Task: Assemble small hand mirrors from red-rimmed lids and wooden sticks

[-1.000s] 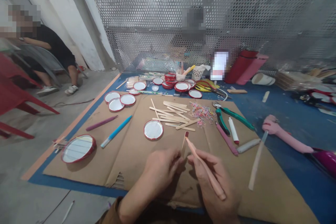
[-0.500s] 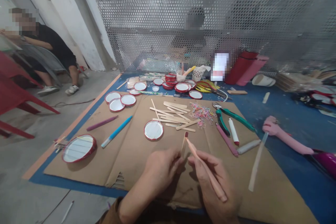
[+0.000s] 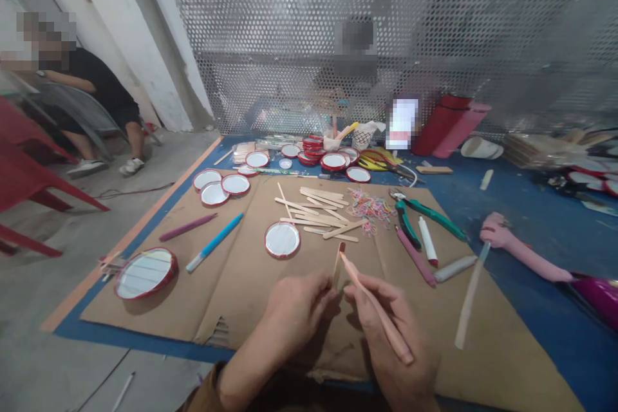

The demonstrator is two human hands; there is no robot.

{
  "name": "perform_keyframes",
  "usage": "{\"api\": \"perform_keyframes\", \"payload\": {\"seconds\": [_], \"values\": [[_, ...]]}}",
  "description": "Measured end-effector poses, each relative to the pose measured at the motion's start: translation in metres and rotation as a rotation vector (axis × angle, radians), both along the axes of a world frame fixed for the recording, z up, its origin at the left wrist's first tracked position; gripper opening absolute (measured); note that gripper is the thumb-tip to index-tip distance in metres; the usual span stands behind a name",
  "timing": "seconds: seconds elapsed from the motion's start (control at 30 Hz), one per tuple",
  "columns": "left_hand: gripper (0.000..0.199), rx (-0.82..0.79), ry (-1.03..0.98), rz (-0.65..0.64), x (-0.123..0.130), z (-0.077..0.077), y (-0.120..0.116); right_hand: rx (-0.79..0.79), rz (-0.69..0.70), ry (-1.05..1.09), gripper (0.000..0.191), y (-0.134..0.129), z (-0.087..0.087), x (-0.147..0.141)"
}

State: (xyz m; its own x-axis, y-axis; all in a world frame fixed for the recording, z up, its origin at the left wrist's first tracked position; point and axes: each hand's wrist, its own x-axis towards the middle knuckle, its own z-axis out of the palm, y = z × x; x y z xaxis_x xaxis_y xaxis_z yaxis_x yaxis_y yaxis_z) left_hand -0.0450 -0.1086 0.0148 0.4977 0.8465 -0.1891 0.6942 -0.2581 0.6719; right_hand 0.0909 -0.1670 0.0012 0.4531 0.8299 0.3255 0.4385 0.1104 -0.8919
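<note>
My left hand [image 3: 302, 309] pinches a wooden craft stick [image 3: 337, 267] upright above the cardboard; its top end is dark red. In my right hand [image 3: 396, 335] is a pale pink marker pen [image 3: 376, 309], held like a pencil. The pen's tip touches, or nearly touches, the stick's red end. Just beyond lies a loose pile of craft sticks [image 3: 323, 212] beside a tangle of coloured rubber bands [image 3: 371, 206]. A white disc with a red rim, like a jar lid [image 3: 282, 240], rests left of the pile.
Green-handled pliers [image 3: 409, 225], a white marker [image 3: 428, 241] and a pink glue gun [image 3: 524, 248] lie to the right. At left are a blue marker [image 3: 215, 243], a purple marker [image 3: 188, 226] and a lid with sticks attached [image 3: 145, 273]. A seated person [image 3: 96, 77] is beyond the table.
Both hands keep nearly the same place and grip. The pen and stick have shifted very slightly; the view has moved a little.
</note>
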Motion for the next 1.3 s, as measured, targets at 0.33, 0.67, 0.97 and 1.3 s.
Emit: {"api": "perform_keyframes", "payload": {"seconds": [0.33,0.67,0.97,1.3], "values": [[0.022,0.023,-0.029,0.016,0.000,-0.004,0.001,-0.041,0.042,-0.071,0.024,-0.001,-0.013,0.005],[0.022,0.040,0.010,0.027,0.000,-0.005,0.001,-0.074,0.034,-0.085,0.025,-0.004,-0.013,0.005],[0.021,0.005,-0.002,0.010,0.000,-0.003,0.001,-0.030,-0.077,-0.010,0.027,0.000,-0.009,0.003],[0.023,0.017,-0.014,0.015,0.000,-0.003,0.001,-0.003,-0.008,-0.110,0.023,-0.002,-0.006,0.002]]}}
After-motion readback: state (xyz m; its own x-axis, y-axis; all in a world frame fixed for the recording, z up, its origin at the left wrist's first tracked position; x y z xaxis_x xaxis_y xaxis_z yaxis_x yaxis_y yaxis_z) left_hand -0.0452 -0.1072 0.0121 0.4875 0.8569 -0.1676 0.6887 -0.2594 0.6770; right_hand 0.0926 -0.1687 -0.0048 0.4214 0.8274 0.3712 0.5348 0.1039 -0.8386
